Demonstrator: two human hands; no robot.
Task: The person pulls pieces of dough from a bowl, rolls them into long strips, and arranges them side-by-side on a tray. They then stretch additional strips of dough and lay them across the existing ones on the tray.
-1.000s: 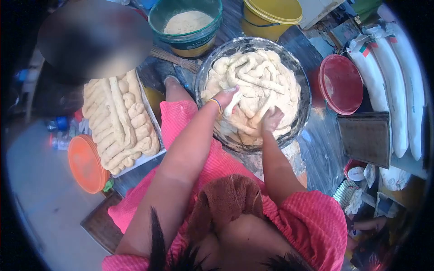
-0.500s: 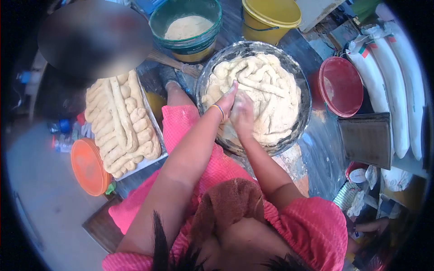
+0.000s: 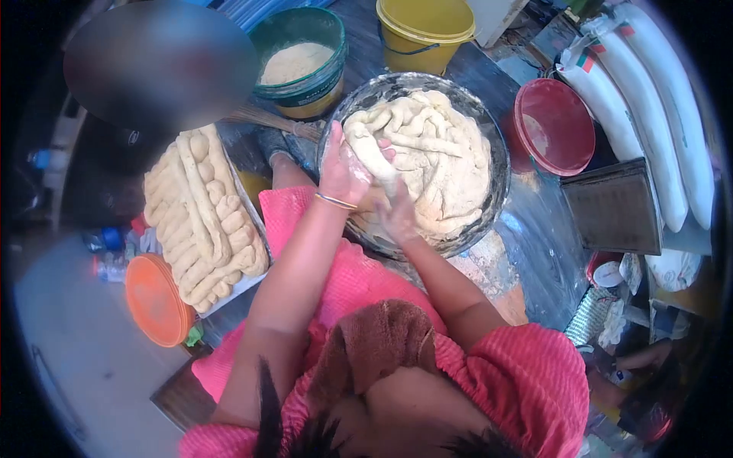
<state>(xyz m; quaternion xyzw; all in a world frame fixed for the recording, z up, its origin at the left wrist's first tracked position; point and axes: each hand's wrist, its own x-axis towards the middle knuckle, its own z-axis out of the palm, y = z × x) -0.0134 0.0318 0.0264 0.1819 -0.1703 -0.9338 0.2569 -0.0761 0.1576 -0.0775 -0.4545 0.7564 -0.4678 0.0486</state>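
Note:
A wide dark basin (image 3: 500, 156) in front of me holds a heap of pale, floury dough strips (image 3: 450, 172). Over its near left side I hold a thick dough strip (image 3: 369, 156). My left hand (image 3: 345, 172) cradles it from beneath, thumb up on one side and fingertips showing on the other. At the strip's lower end is my right hand (image 3: 398, 220), slightly blurred, its fingers closed around that end. Left of me, a tray (image 3: 243, 286) is covered with shaped dough pieces (image 3: 206, 217), two long strips lying along them.
Behind the basin stand a green bucket (image 3: 336, 57) of flour-like powder and a yellow bucket (image 3: 427, 46). To the right are a red bucket (image 3: 553, 126), a dark flat tray (image 3: 615, 206) and long white sacks (image 3: 645, 114). An orange lid (image 3: 158, 299) lies beside the dough tray.
My hands were pressed together over the dough; now they are apart with a dough strip between them. The left has moved left, the right slightly down. The whole view has shifted a little.

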